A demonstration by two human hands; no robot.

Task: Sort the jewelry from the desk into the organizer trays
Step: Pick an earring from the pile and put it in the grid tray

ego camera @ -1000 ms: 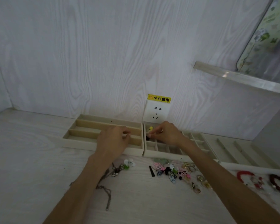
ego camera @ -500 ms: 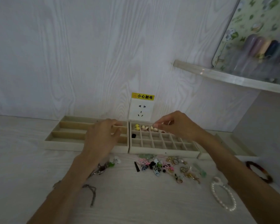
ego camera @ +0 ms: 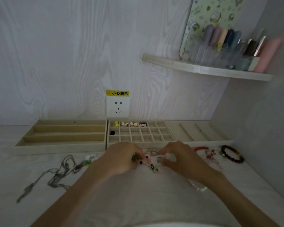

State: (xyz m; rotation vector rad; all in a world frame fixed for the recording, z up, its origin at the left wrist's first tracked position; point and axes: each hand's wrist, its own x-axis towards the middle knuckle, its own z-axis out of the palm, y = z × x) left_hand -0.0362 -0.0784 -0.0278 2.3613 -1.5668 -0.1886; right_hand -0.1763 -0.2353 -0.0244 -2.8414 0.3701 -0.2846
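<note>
I see my left hand (ego camera: 121, 158) and my right hand (ego camera: 179, 157) low on the pale wooden desk (ego camera: 138, 199), near each other over the small heap of mixed colourful jewelry (ego camera: 150, 160). The fingers of both are curled into the heap; what each one pinches is hidden, so I cannot tell. The beige grid organizer tray (ego camera: 140, 133) stands just behind, with some pieces in its back cells. A white pearl bracelet (ego camera: 197, 187) is partly covered by my right forearm.
</note>
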